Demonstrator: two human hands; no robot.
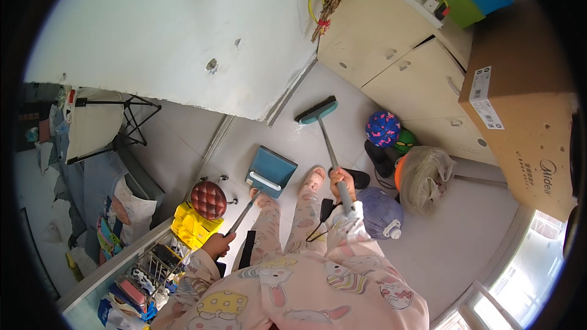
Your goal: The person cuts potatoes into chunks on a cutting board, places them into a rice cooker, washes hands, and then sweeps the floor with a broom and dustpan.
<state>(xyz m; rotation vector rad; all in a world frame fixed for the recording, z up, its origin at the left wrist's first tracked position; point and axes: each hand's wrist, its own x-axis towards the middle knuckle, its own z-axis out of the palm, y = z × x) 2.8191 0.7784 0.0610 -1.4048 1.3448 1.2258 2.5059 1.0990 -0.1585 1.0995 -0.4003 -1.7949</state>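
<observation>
My left hand (219, 244) is closed around the grey handle of a teal dustpan (273, 169), which lies on the tiled floor in front of my feet. The dustpan has a white comb-like strip near its handle. In my right hand (342, 183) is the grey pole of a broom (320, 112). The teal broom head with dark bristles is on the floor beyond the dustpan, to its right, near the cabinet side. Some small pale marks show on the tiles just below the bristles. The two tools are apart.
Balls (383, 129), black slippers (357, 178), a clear plastic bag (426, 178) and a purple bundle (379, 213) lie on the right. Cream cabinets (412, 73) and a Midea carton (523, 101) stand beyond. A red round-topped stool (208, 199), yellow plastic item (195, 224) and wire rack (160, 261) are on the left.
</observation>
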